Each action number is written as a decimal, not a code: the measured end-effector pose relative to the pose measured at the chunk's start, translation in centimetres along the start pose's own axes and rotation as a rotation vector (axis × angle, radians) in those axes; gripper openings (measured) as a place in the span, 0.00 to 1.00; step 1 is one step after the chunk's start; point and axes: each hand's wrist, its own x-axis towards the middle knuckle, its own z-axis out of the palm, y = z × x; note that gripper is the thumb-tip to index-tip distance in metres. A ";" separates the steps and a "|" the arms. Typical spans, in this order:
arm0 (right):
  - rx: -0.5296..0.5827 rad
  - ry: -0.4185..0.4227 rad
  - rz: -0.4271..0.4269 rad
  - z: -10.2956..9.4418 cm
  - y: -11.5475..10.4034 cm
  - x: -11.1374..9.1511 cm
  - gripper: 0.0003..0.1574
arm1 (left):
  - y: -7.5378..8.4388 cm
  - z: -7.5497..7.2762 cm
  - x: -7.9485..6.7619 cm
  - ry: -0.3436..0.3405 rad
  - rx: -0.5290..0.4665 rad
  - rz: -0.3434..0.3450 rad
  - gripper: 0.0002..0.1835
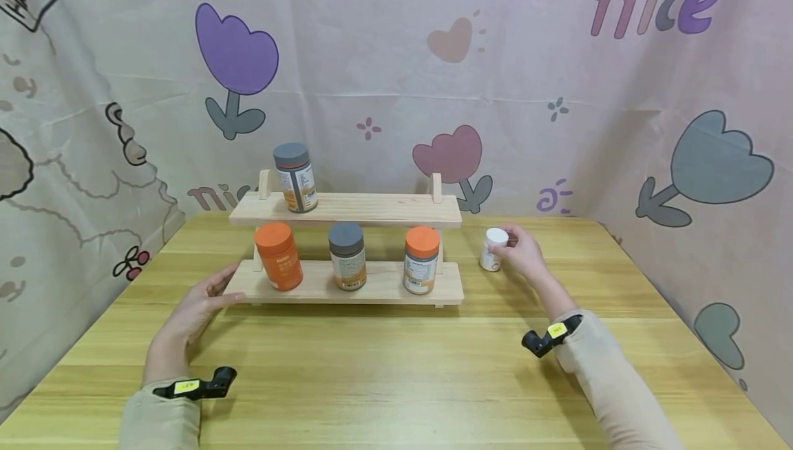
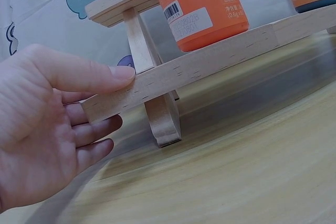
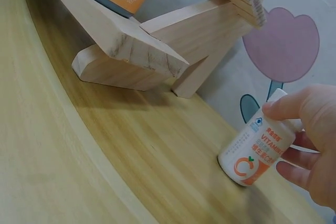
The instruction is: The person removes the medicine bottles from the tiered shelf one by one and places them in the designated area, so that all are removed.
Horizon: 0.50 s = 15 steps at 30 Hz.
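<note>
My left hand (image 1: 195, 309) holds the left end of the lower board of a two-tier wooden shelf (image 1: 384, 290). In the left wrist view the thumb lies along the board's front edge, and the other fingers curl behind and under it. Right of the shelf, my right hand (image 1: 522, 252) pinches a small white vitamin C bottle (image 3: 257, 148) near its cap, thumb on one side and fingers on the other. The bottle's base is close to the wooden table. Nearest the left hand on the lower board stands an orange bottle (image 1: 281, 264).
A grey-lidded bottle (image 1: 348, 261) and an orange-lidded bottle (image 1: 421, 268) also stand on the lower board. Another grey-lidded bottle (image 1: 297, 178) is at the left of the upper board. A patterned cloth (image 1: 359, 58) hangs behind the table (image 1: 372, 374).
</note>
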 end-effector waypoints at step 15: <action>-0.049 -0.061 -0.053 -1.9 -2.1 0.5 0.39 | 0.0 0.0 -0.1 -0.014 -0.001 0.010 0.43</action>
